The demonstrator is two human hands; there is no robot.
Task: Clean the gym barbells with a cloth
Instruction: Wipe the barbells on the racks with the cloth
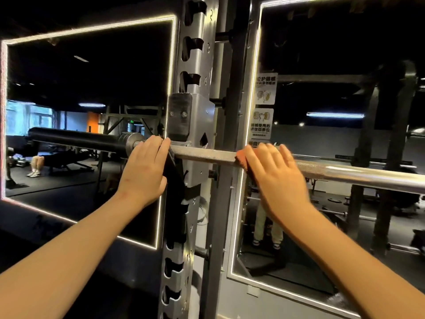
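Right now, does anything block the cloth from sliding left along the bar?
Yes: the grey steel rack post holds the knurled silver barbell between the orange cloth under the right hand and the left hand.

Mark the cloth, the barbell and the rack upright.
cloth point(241, 160): head view, its exposed orange edge.
barbell point(202, 155): head view, knurled shaft left of the cloth.
rack upright point(195, 65): head view, metal between two slots.

the grey slotted steel rack upright point(197, 54) bears the numbers 2, 3 and 4 beside its upper slots, the lower white sticker with yellow weight-plate drawings point(261, 124) reads 器械使用后请放回原位, and the upper white sticker point(265, 88) has a heading too blurred to read.
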